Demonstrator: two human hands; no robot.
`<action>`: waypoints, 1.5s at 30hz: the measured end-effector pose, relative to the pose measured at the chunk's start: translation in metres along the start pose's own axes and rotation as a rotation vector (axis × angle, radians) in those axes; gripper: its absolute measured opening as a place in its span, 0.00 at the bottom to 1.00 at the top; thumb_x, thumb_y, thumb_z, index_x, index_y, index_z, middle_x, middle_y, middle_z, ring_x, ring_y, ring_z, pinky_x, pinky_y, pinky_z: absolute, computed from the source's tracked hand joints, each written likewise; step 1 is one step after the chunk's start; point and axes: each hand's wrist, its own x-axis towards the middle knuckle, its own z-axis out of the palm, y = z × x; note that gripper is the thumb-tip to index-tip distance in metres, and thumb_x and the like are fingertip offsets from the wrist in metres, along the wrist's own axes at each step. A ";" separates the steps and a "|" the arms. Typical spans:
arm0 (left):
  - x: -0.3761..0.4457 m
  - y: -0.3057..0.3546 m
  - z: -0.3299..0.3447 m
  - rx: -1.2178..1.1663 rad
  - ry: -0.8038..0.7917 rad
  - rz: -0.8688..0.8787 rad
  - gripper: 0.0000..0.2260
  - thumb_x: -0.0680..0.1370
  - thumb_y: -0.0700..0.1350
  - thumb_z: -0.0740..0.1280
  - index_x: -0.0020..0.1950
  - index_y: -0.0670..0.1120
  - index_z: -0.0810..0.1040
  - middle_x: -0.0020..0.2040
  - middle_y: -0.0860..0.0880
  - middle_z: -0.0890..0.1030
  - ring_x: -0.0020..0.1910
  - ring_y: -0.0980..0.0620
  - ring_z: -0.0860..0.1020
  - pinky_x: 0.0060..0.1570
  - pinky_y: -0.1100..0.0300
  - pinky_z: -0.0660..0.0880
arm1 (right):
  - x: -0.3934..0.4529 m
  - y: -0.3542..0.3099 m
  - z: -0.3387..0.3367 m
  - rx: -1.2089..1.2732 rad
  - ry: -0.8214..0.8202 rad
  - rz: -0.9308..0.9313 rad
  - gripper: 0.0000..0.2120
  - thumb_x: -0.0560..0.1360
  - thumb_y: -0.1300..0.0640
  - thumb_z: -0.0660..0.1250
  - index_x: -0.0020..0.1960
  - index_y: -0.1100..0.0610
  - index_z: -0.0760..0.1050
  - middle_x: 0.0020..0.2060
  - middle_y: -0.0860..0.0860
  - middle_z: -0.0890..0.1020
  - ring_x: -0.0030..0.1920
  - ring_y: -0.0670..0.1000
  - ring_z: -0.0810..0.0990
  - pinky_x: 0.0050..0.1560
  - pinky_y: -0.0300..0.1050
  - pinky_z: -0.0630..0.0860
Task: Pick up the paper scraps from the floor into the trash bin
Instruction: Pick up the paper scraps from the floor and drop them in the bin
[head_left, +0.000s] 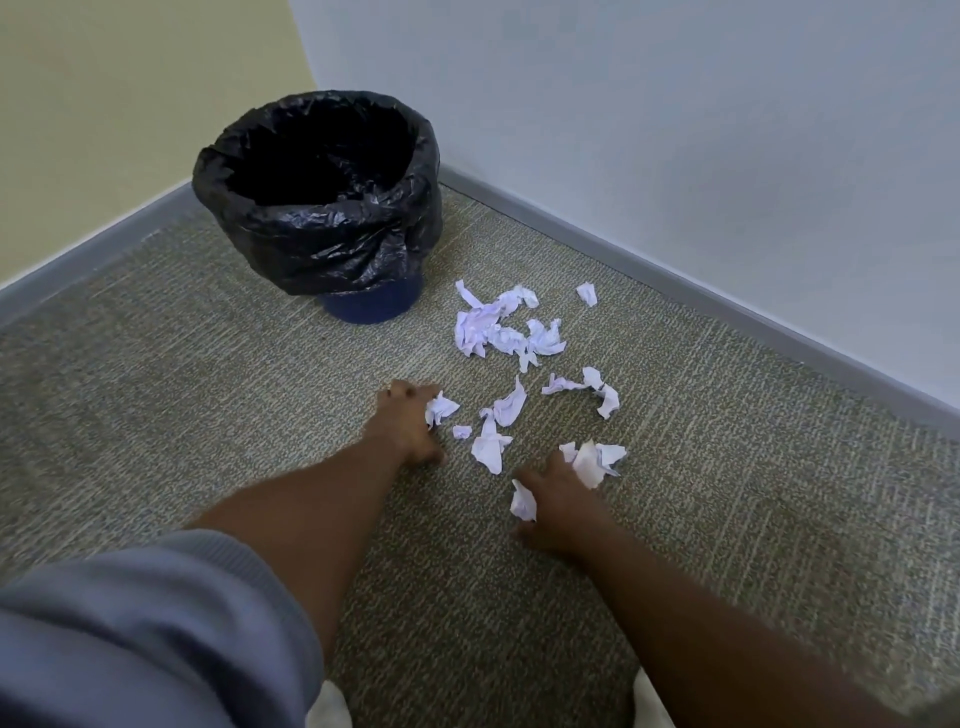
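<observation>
1. Grey-green carpet covers the floor (208, 395), which meets two walls (675, 130) in a corner edged with a grey baseboard (649, 275).
2. Standing in that corner is the trash bin (374, 306), a dark blue bin lined with a black plastic bag (322, 244) folded over its rim; its inside looks dark, and nothing can be made out in it.
3. White crumpled paper scraps lie on the floor to the right of the trash bin and in front of it.
4. The largest cluster of scraps (506, 325) sits just beside the trash bin's base, on its right, with one small scrap (587, 293) a little further right.
5. More loose scraps (498, 426) lie further from the trash bin, towards the person, between the two hands.
6. The left hand (410, 423) reaches down to the floor in front of the trash bin, its fingers curled round a crumpled scrap (440, 408).
7. The right hand (558, 506) is low over the floor, further from the trash bin than the left; its fingers are curled round several crumpled scraps (589, 460), with another piece showing at its thumb side.
8. A grey-blue sleeve (130, 623) covers the upper left arm; both forearms are bare.
</observation>
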 end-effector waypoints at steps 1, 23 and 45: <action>0.001 0.000 0.002 0.028 0.005 0.021 0.48 0.65 0.54 0.80 0.79 0.56 0.58 0.75 0.45 0.58 0.75 0.42 0.56 0.71 0.44 0.65 | 0.002 -0.001 0.001 0.017 0.011 -0.010 0.30 0.71 0.48 0.71 0.70 0.46 0.63 0.71 0.59 0.58 0.69 0.61 0.66 0.61 0.56 0.74; -0.006 -0.015 -0.032 -1.076 -0.028 -0.102 0.20 0.72 0.39 0.77 0.63 0.46 0.79 0.55 0.46 0.83 0.47 0.52 0.82 0.51 0.59 0.81 | 0.024 -0.076 -0.078 1.553 0.178 0.166 0.08 0.74 0.68 0.68 0.46 0.56 0.73 0.38 0.57 0.79 0.34 0.51 0.79 0.40 0.50 0.82; -0.021 0.007 -0.222 -1.934 0.391 0.169 0.16 0.76 0.33 0.70 0.62 0.41 0.80 0.50 0.47 0.87 0.48 0.55 0.85 0.53 0.64 0.80 | 0.085 -0.221 -0.245 1.905 0.226 -0.165 0.15 0.76 0.65 0.67 0.62 0.60 0.71 0.57 0.63 0.79 0.45 0.56 0.81 0.37 0.44 0.82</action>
